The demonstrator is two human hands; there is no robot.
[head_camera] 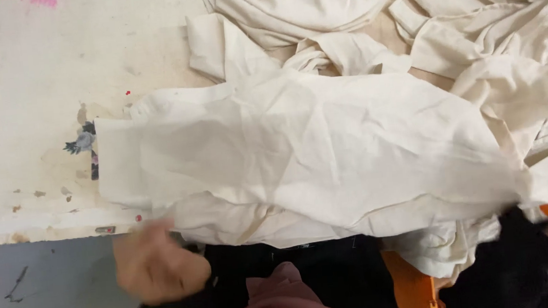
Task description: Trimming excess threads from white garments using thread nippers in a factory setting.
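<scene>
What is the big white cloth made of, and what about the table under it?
The cloth looks like plain woven cotton, cream and matte: it creases sharply and drapes softly with no shine. The table seems to be a painted board, maybe wood; its off-white coat is stained and chipped brown along the edge. The left hand is blurred at the cloth's near edge.

Cream cloth piece [300, 152], wrinkled, spread flat across table edge, near edge overhanging, beside heaped fabric
</scene>
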